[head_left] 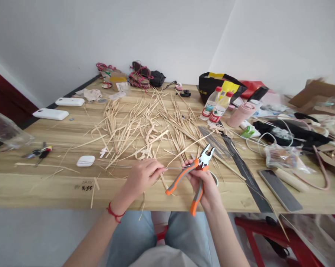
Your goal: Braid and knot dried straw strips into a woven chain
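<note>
My left hand (145,173), with a red cord bracelet on the wrist, is closed in a pinch on a thin grey wire (173,168) at the table's front. The wire runs across to my right hand (207,181), and thin strands trail left past my left hand. Orange and grey combination pliers (183,177) rest in my right hand, their jaws spread and pointing up and away, the handles apart. Fingers of the right hand also meet the wire; its end there is partly hidden. Just beyond both hands lies a braided straw piece (150,135) among loose straw strips (122,129).
Two water bottles (213,105) and a pink tumbler (241,114) stand at the right, before a black-and-yellow bag (220,85). A phone (280,190) lies near the front edge. A white case (85,161) and small tools (42,154) are at the left.
</note>
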Available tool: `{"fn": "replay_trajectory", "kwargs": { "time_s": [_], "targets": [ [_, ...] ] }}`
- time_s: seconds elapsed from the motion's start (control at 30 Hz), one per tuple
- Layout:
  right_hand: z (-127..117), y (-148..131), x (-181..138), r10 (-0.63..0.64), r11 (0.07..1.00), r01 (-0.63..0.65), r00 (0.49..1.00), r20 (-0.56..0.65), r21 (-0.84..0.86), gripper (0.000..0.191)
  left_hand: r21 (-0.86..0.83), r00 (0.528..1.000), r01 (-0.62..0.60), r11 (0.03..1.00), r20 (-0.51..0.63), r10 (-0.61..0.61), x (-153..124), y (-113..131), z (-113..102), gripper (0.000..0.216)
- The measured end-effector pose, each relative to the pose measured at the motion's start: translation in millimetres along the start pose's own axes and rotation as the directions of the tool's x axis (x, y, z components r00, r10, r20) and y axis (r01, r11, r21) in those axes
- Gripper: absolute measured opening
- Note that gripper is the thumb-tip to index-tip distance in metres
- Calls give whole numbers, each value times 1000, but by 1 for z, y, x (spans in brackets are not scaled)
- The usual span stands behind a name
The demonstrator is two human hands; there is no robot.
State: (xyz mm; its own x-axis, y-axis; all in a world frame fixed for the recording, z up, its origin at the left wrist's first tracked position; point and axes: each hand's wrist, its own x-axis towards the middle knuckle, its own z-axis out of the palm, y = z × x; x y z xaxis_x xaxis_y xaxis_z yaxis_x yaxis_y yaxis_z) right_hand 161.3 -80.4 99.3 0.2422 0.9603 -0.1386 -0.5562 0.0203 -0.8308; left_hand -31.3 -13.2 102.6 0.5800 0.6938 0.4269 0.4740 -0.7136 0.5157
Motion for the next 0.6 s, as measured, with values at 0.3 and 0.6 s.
{"fn": "replay_trajectory", "kwargs": {
  "time_s": [0.3, 0.6],
  "targets": [
    [-2, 5, -4, 31, 953, -46, 998, -55, -298, 23, -227, 972, 234, 945, 29, -234, 3, 3, -5, 22],
    [4, 2, -15, -167, 713, 183, 982, 90, -677, 36, -466, 931, 354, 811, 92, -353, 5, 19, -19, 22]
  ]
}}
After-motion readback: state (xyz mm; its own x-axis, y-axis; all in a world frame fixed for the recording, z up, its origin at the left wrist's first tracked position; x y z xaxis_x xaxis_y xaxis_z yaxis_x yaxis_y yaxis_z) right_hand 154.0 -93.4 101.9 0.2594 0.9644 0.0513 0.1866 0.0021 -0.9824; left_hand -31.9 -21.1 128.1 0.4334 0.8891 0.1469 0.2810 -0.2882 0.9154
